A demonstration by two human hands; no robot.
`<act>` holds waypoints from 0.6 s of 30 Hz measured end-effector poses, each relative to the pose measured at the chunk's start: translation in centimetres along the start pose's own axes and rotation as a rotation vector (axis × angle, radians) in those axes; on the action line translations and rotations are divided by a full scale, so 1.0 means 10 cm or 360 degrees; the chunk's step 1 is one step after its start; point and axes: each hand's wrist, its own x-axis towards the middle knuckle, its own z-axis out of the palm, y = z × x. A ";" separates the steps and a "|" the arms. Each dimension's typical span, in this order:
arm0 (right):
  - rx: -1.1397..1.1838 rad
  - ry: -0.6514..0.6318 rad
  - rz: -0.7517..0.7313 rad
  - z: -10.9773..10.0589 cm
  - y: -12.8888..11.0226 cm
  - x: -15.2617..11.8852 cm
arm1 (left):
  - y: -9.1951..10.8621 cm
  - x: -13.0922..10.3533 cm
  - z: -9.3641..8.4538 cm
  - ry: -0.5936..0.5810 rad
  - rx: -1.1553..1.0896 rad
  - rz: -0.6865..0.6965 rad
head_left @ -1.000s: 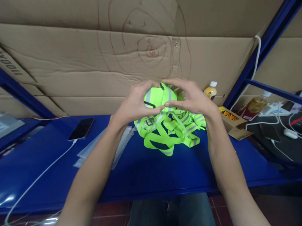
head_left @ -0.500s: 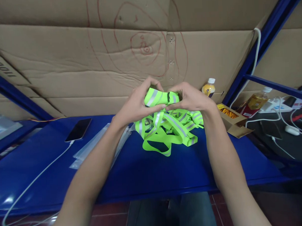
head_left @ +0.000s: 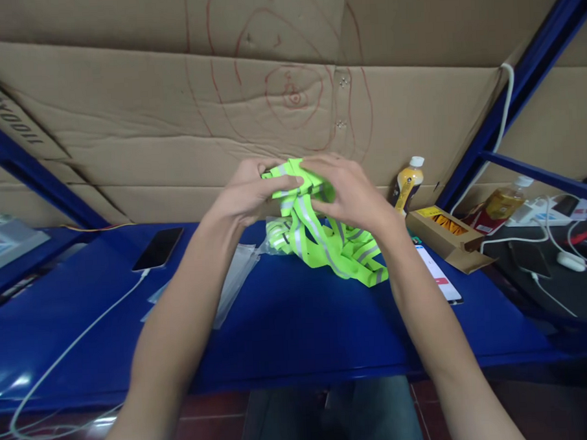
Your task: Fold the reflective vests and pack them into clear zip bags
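Note:
Neon-yellow reflective straps (head_left: 318,241) with silver stripes lie in a tangled heap on the blue shelf, and part of them is gathered up between my hands. My left hand (head_left: 253,190) grips the folded bundle from the left, its thumb across the front. From the right, my right hand (head_left: 345,185) curls over the same bundle, fingers on top and thumb below. A strap length runs down from the bundle into the heap. Clear plastic bags (head_left: 235,281) lie beside my left forearm, partly hidden by it.
A black phone (head_left: 158,248) on a white cable lies at left. At right are a lit phone (head_left: 439,275), an open small carton (head_left: 450,232), a yellow-labelled bottle (head_left: 407,184) and another bottle (head_left: 501,204). Cardboard (head_left: 123,117) stands along the back.
The bundle has turned in my hands and shifted slightly left. My right hand has moved over its top. The lit phone has come into view beside my right forearm.

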 end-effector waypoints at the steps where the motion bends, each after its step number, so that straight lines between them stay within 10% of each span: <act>1: 0.0054 -0.0018 -0.0023 -0.01 0.02 0.00 | -0.01 0.01 -0.04 0.0019 0.0072 0.0079; 12: 0.0505 -0.0198 0.0080 -0.32 0.15 -0.11 | 0.14 -0.12 -0.03 -0.0474 0.0828 0.0694; 18: 0.0499 -0.0392 0.0110 -0.34 0.15 -0.11 | 0.10 -0.10 0.00 -0.0388 0.0883 0.0765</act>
